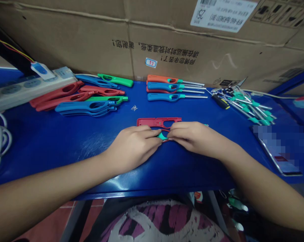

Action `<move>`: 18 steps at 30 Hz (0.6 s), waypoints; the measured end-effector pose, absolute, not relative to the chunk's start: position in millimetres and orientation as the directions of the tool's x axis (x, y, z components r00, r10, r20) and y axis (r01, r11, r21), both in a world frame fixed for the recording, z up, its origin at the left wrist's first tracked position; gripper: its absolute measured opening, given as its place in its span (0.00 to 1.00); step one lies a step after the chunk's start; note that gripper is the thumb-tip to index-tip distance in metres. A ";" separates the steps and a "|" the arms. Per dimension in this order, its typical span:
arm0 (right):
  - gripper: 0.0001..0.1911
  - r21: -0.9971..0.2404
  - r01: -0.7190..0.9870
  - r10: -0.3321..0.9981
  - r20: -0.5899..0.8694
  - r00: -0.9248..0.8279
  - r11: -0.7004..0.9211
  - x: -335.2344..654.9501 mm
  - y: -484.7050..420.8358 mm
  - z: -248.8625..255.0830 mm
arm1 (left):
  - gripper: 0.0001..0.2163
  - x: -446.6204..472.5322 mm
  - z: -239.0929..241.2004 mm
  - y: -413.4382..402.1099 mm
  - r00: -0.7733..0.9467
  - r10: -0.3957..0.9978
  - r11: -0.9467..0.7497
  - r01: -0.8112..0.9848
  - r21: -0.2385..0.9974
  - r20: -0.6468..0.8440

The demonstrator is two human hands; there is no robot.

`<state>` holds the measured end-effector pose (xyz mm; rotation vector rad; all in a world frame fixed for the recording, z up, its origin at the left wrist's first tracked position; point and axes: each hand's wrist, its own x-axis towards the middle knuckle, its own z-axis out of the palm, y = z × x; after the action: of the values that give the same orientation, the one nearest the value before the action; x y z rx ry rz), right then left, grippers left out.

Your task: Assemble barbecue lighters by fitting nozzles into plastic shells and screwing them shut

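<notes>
This looks like a small assembly workshop: the tabletop [204, 178] carries a red lighter shell half [155, 121], stacked lighter casings [75, 108], a screwdriver [221, 102] and heaped nozzle parts [256, 110].

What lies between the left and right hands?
In the head view, a teal piece and part of a red casing show between the left hand and the right hand; the hands hide the rest.

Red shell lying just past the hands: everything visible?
The red shell looks like moulded plastic: long body at left, loop opening toward the right. Its hollow side seems to face up, showing small raised details. It lies crosswise on the blue table. The left hand and right hand overlap its near edge in view; contact is unclear.
</notes>
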<state>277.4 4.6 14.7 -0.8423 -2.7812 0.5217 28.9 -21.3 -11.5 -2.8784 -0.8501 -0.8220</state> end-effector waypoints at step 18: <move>0.12 -0.249 0.552 0.579 0.046 -0.814 0.796 274.6 -2.2 18.2 | 0.08 29.9 -12.7 -22.5 0.687 0.541 -0.833 0.520 0.192 0.486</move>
<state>274.6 -2.2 18.2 -0.9056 -2.8625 0.3403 29.9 -22.5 -12.7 -2.9206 -0.9183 -0.8604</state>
